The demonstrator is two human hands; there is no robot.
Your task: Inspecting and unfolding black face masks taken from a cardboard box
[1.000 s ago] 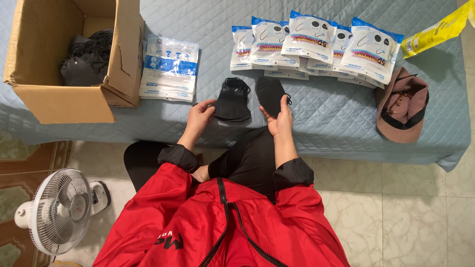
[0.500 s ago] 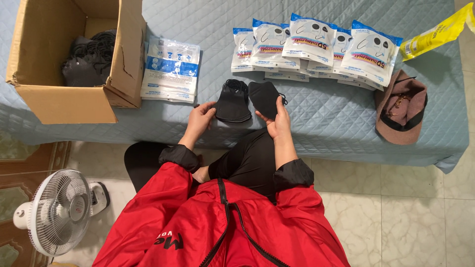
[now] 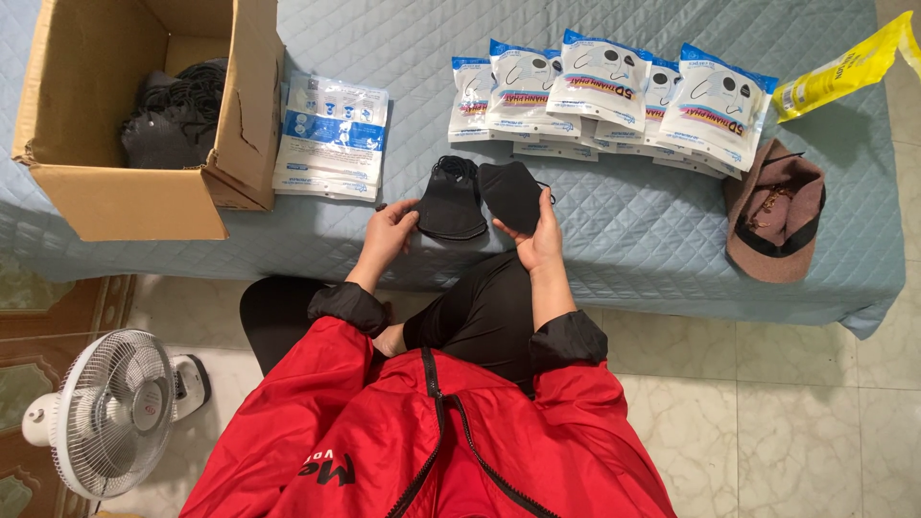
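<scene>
L hand (image 3: 389,233) grips black mask stack (image 3: 451,200); R hand (image 3: 539,240) holds single mask (image 3: 510,192) over bed (image 3: 633,221). Step: separating masks; next needs aligned edges.

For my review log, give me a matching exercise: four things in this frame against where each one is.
Things:
1. box
2. fan
3. hat
4. black mask

Places:
A. on the floor, bottom left
B. in the right hand
C. on the bed's left end, open, with dark masks inside
D. on the bed's right end, below a yellow packet

Pairs: 1-C, 2-A, 3-D, 4-B
</scene>
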